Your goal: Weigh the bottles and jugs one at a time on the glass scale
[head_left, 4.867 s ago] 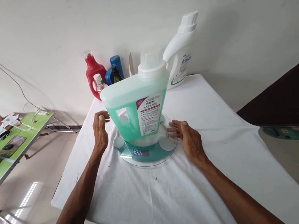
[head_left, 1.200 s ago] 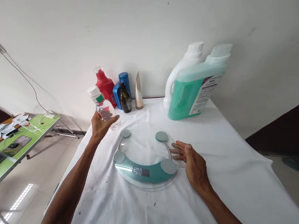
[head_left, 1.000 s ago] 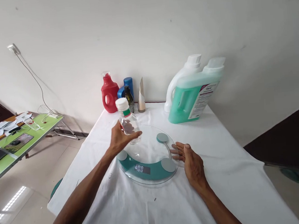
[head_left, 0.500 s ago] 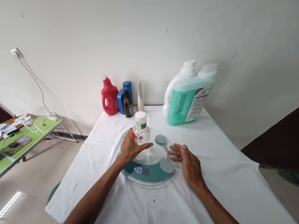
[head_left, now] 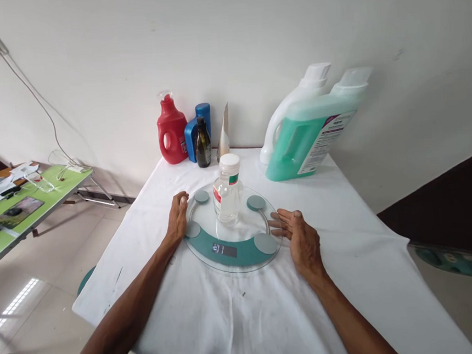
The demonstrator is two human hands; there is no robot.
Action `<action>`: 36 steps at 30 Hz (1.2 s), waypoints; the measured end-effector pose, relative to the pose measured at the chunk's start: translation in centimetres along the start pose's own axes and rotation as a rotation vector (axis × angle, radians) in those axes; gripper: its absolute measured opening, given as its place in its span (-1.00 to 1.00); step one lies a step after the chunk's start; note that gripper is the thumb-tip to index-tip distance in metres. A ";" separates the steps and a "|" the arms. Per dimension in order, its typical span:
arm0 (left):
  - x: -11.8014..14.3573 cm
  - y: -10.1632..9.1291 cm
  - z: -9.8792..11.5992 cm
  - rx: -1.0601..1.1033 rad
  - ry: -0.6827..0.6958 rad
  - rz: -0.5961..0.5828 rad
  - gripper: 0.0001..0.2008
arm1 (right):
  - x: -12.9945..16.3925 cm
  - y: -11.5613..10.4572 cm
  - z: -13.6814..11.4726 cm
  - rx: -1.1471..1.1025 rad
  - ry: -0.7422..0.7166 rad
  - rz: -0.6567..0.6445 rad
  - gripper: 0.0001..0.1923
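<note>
A clear bottle (head_left: pixel 230 206) with a white cap stands upright on the round glass scale (head_left: pixel 245 255), near its middle. The scale has a green band, several round grey-green pads and a small display (head_left: pixel 224 249) whose figures are too blurred to read. At the scale's left rim is my left hand (head_left: pixel 177 218), open, holding nothing. My right hand (head_left: pixel 303 241) lies open at the right rim, fingers stretched toward the glass; some of them show through it. Whether either hand presses on the rim I cannot tell.
Along the wall stand a red jug (head_left: pixel 172 130), a blue bottle (head_left: pixel 191 139), a dark bottle (head_left: pixel 202 146), an upright tube (head_left: pixel 224 134), a white jug (head_left: pixel 276 121) and a green detergent jug (head_left: pixel 299 144). White cloth (head_left: pixel 215 316) covers the table. A green desk (head_left: pixel 52 201) stands left.
My left hand has let go of the bottle and moved left to the scale's rim. The bottle now rests on the scale. The camera view has shifted; my right hand stays by the right rim.
</note>
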State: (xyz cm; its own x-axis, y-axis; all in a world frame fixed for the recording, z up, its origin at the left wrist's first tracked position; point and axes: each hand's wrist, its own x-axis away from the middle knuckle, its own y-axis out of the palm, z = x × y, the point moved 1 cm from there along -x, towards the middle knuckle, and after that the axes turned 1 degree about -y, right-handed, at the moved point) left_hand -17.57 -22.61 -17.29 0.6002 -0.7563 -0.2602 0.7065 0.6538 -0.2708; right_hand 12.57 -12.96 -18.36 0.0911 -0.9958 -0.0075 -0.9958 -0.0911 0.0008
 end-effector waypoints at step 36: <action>0.2 0.2 0.8 -0.121 0.005 -0.009 -0.33 | 0.4 0.0 -0.3 0.012 -0.004 0.004 0.02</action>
State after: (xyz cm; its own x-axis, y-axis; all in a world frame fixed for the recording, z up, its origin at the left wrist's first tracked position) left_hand -17.06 -22.62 -16.69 0.5919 -0.7622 -0.2620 0.6613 0.6451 -0.3829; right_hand 12.63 -13.33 -18.01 0.0875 -0.9961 -0.0119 -0.9961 -0.0874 -0.0116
